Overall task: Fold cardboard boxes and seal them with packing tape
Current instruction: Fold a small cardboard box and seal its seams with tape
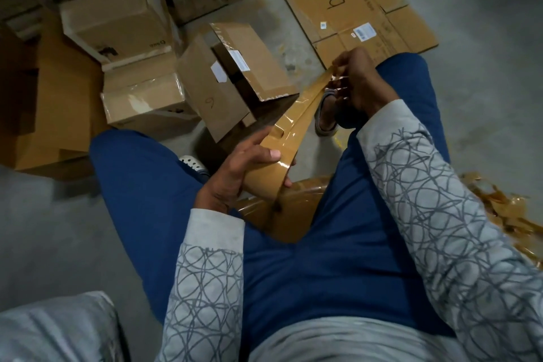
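My left hand point(235, 173) grips a roll of brown packing tape point(273, 176) between my knees. A strip of tape point(296, 117) runs from the roll up to my right hand point(352, 82), which pinches its free end. A cardboard box point(288, 211) lies on the floor under the roll, partly hidden by my legs. An open small box point(232, 76) with a white label stands on the floor just beyond the tape.
A flattened "boat" carton point(352, 0) lies at the top right. Two taped boxes point(123, 17) point(147, 97) and flat cardboard point(58, 103) sit at the left. Crumpled tape scraps point(505, 209) lie at the right. The floor is bare concrete.
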